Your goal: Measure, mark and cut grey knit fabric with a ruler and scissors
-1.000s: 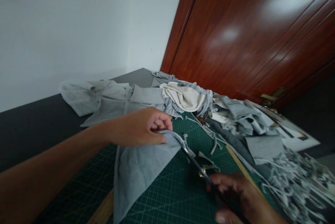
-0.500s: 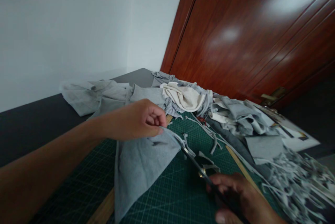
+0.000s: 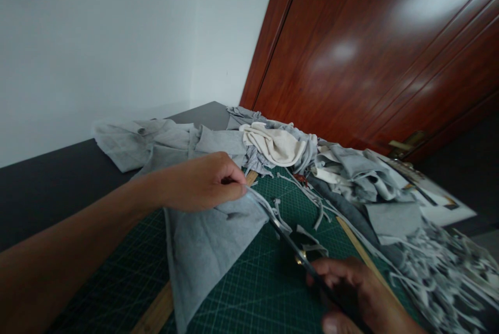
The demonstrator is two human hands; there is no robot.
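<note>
left hand [image 3: 202, 183] now higher, pinched on grey cloth [image 3: 206, 245], right hand [image 3: 351, 292] clamped on scissors [image 3: 296, 248] at its edge

Soft, dim daylight; glare patches on the glossy door [image 3: 370, 58], blurred scrap pile [image 3: 440, 271] and stretched edges.

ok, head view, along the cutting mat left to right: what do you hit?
left hand pinching the grey fabric piece → scissors → right hand on their handles → wooden ruler → heap of grey fabric strips
</note>
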